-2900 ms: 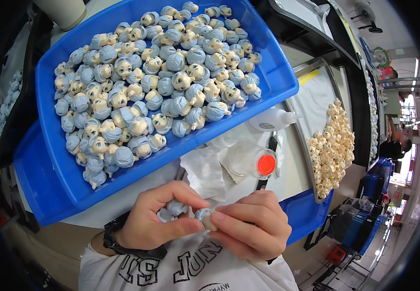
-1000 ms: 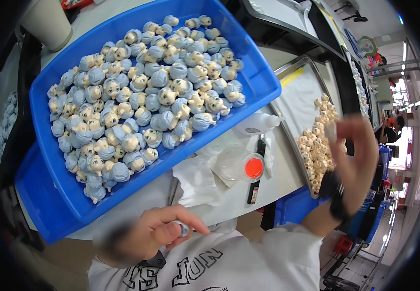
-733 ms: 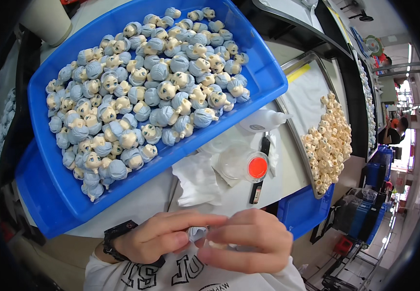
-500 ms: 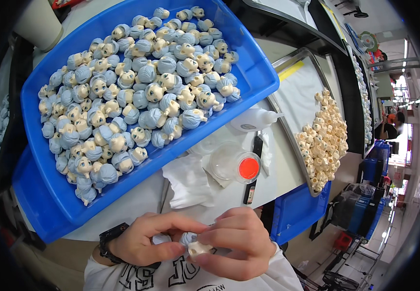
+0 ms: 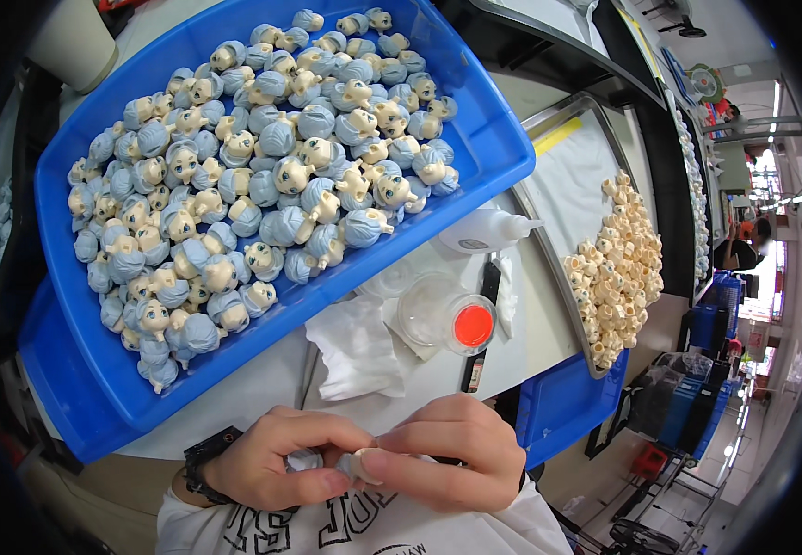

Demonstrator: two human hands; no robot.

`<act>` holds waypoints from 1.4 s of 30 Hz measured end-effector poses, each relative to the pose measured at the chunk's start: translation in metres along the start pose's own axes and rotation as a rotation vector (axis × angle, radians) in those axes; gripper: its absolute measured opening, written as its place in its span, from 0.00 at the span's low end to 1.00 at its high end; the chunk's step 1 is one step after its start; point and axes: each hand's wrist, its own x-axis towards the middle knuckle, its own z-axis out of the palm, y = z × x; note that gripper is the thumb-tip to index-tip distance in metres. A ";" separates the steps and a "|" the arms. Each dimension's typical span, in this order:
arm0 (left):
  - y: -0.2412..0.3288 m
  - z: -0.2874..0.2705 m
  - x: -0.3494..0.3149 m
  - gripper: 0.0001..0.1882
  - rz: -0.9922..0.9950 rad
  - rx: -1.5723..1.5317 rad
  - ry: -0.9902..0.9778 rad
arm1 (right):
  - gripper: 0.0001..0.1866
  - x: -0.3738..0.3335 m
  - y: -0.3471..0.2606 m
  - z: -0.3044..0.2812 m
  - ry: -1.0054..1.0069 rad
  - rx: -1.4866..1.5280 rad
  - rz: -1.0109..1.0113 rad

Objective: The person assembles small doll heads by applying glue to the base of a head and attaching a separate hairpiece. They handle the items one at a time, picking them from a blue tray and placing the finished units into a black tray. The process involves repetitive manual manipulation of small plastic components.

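Since a second ago, my right hand (image 5: 447,458) has come back from the 2 o'clock heap to meet my left hand (image 5: 285,458); the one cream piece (image 5: 361,454) now sits against one pale blue hair piece (image 5: 346,467) between them, low at the middle. My left thumb and forefinger pinch the blue one, with a second blue piece (image 5: 305,460) tucked in that palm; my right fingertips are closed on the cream one. Ahead at 12 lies one white cloth (image 5: 357,356); at 1, one clear jar (image 5: 424,310) with a red disc, one black-handled tool (image 5: 492,277) and one white bottle (image 5: 482,231). At 11, one blue bin (image 5: 489,166) holds too many blue-haired heads (image 5: 318,120) to count; toward 2, one lined metal tray (image 5: 567,180) bears uncountable cream pieces (image 5: 621,277).
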 end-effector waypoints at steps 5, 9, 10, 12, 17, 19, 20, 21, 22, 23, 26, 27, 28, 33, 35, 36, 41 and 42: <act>0.005 0.002 0.002 0.15 0.002 -0.004 -0.021 | 0.17 0.001 0.003 -0.005 -0.009 0.130 0.017; 0.007 0.015 0.000 0.18 -0.078 -0.252 0.193 | 0.13 0.001 0.007 -0.027 0.333 0.264 -0.004; 0.005 0.013 -0.001 0.19 -0.045 -0.250 0.185 | 0.12 0.003 0.010 -0.030 0.507 0.274 -0.011; 0.002 0.008 -0.002 0.20 0.011 -0.235 0.145 | 0.12 0.009 0.010 -0.054 0.393 -0.037 0.118; -0.001 0.006 -0.008 0.23 0.045 -0.326 0.168 | 0.20 0.021 0.013 -0.069 0.011 -0.339 0.305; 0.002 0.008 -0.007 0.23 0.015 -0.295 0.219 | 0.19 0.025 0.016 -0.065 -0.044 -0.352 0.315; 0.003 0.009 -0.006 0.23 0.000 -0.280 0.241 | 0.19 0.027 0.017 -0.064 -0.071 -0.361 0.321; 0.002 0.009 -0.007 0.23 0.043 -0.291 0.243 | 0.19 0.029 0.017 -0.064 -0.093 -0.357 0.311; 0.000 0.009 -0.007 0.23 0.087 -0.301 0.245 | 0.19 0.032 0.018 -0.064 -0.115 -0.352 0.301; -0.002 0.010 -0.008 0.22 0.133 -0.311 0.248 | 0.19 0.034 0.018 -0.065 -0.138 -0.347 0.289; -0.011 0.008 -0.007 0.22 0.297 -0.266 0.228 | 0.19 0.035 0.017 -0.063 -0.117 -0.397 0.334; -0.010 0.008 -0.007 0.22 0.284 -0.260 0.229 | 0.18 0.036 0.016 -0.063 -0.122 -0.409 0.338; -0.008 0.008 -0.006 0.22 0.272 -0.255 0.230 | 0.18 0.037 0.016 -0.063 -0.126 -0.422 0.343; 0.006 0.014 -0.006 0.22 0.097 -0.284 0.296 | 0.17 0.039 0.016 -0.062 -0.148 -0.436 0.370; 0.007 0.008 -0.009 0.23 0.013 -0.167 0.244 | 0.17 0.041 0.016 -0.063 -0.166 -0.438 0.369; 0.006 0.007 -0.010 0.23 0.031 -0.177 0.239 | 0.16 0.042 0.016 -0.063 -0.178 -0.437 0.370; -0.003 0.007 -0.007 0.24 0.213 -0.128 0.261 | 0.16 0.042 0.016 -0.064 -0.207 -0.456 0.375; -0.003 0.007 -0.006 0.24 0.210 -0.139 0.262 | 0.16 0.042 0.016 -0.065 -0.211 -0.467 0.361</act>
